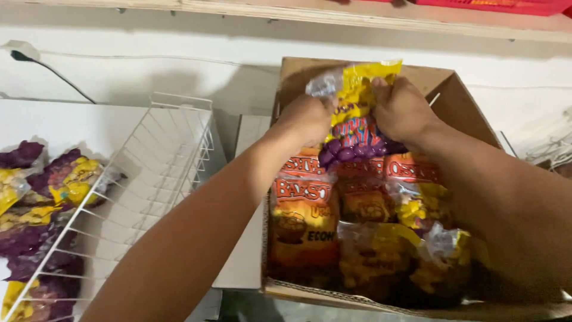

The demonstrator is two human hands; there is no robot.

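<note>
A: Two hands are in the cardboard box (459,95), and both grip the same snack packet (356,113), a yellow and purple one with a clear crimped top

B: How are the fingers set?

A: The left hand (307,116) is closed on the packet's left edge, the right hand (402,107) is closed on its right edge. The packet stands upright between them, at the far end of the box, above the other bags

B: How much is done, would you say?

A: Judging by how things lie, some way in. Several purple and yellow packets (65,179) already lie on the white surface to the left, partly behind a white wire rack (167,149) that leans there. The box holds plenty more: orange bags (304,209) on the left side and yellow packets (381,250) toward the near edge

B: So most of it is left?

A: It looks that way, since the box seems close to full
</note>
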